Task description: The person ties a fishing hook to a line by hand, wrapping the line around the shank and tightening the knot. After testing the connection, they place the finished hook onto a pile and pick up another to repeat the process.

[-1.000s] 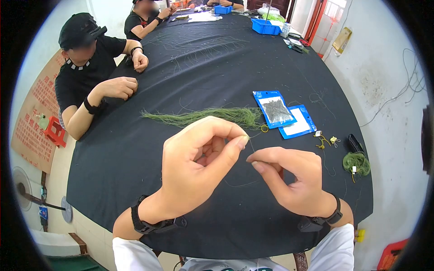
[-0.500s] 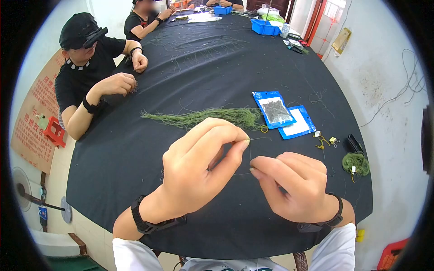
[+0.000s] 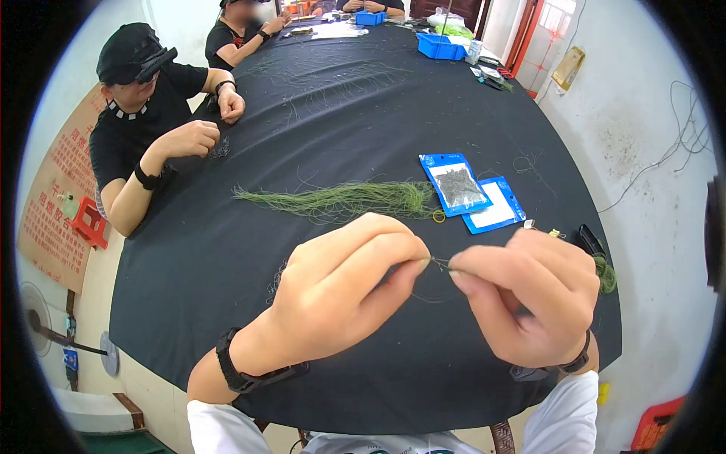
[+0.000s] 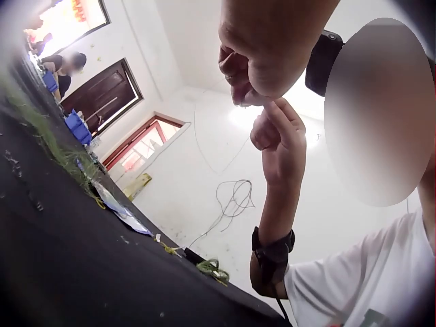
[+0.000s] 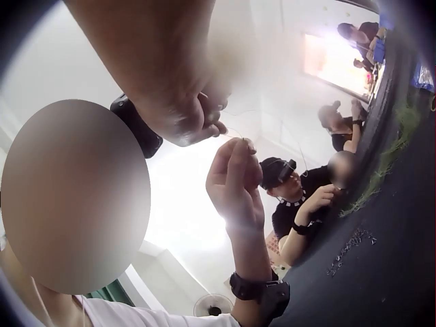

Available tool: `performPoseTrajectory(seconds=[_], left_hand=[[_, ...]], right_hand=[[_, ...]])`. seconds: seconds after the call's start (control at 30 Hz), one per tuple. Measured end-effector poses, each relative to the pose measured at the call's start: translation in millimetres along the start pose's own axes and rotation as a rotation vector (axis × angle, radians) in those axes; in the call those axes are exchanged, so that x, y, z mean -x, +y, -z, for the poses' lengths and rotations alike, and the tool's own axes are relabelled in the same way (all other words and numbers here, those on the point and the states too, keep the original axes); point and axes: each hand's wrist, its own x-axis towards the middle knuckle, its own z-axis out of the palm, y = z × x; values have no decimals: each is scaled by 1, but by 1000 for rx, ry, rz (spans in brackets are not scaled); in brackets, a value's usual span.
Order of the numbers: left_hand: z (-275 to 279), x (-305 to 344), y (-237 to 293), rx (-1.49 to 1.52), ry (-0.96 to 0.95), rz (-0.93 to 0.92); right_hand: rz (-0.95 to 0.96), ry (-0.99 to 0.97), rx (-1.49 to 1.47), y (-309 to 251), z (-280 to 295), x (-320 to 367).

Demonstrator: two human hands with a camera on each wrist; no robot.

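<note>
My left hand pinches a thin dark line between thumb and forefinger, over the near middle of the table. Right beside it my right hand pinches the same line, a short stretch of which runs between the two sets of fingertips. A fine strand hangs in a loop below. Whether anything tiny sits at the pinch, I cannot tell. Beyond the hands lies a long bundle of green line. Small dark bits are heaped on the cloth, partly hidden behind my left hand in the head view.
Two blue-edged packets overlap past my right hand, the upper one filled with small grey pieces. A yellow ring lies near them. Farther right are a black case and a green coil. A person in black sits at the left.
My right hand has moved right and now hides part of the small things there. My left hand has shifted slightly right and down. Both sets of fingertips are now nearly level.
</note>
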Motion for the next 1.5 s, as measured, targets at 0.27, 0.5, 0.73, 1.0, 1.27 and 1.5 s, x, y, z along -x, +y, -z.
performPoseTrajectory(seconds=[0.27,0.5,0.73,1.0,1.27,1.5], left_hand=[[6,-1,2,182,-23,200],[9,1,3,414,-79,367],[8,3,2,444,-59,427],[-1,2,-1,239,77,241],[1,-1,1,56,21,30],[2,-2,2,168,-37,-20]], right_hand=[[-195,-24,-45,-1,1,11],[-265,40,-99,5,-7,15],[-148,-30,-87,4,-17,18],[-60,-61,-41,-1,-21,18],[18,49,34,-4,-7,3],[-184,-63,-255,19,-3,-5]])
